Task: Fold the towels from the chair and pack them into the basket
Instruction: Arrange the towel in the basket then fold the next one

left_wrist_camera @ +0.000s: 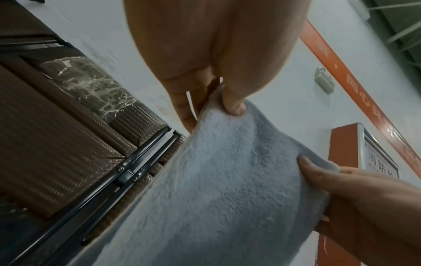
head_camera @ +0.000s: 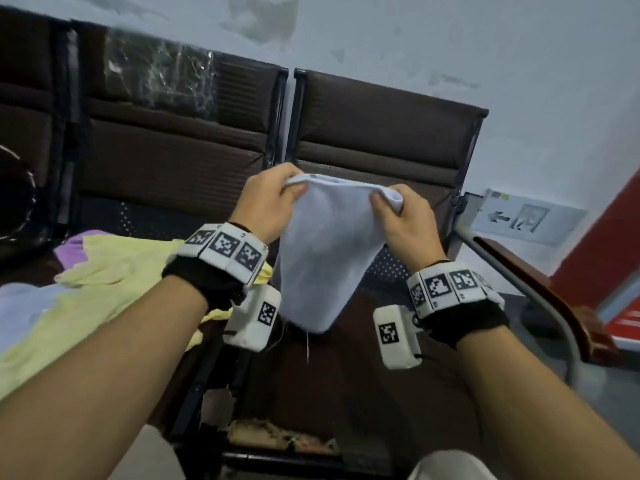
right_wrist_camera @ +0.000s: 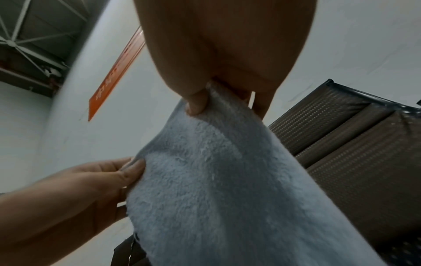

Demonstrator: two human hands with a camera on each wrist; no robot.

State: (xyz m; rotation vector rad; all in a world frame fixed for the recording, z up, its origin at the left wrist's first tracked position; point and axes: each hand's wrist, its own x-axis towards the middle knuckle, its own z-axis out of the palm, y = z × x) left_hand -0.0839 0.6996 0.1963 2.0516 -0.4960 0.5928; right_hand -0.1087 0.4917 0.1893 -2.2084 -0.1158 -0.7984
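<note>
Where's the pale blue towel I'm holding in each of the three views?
Head: pale blue towel at centre, hanging from both hands above the seat.
Left wrist: the towel fills the lower middle and right, left thumb pinching its top.
Right wrist: it runs centre to bottom right.
Shared landmark: brown chair backrest, left in left wrist, right in right wrist.

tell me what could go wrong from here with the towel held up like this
1. Both the left hand and the right hand only pinch the top edge of the pale blue towel, so a corner could slip and spoil the fold.
2. The towel hangs to an uneven point, so the halves may not line up.
3. Its low tip hangs near the yellow towel on the chair and might snag it.
</note>
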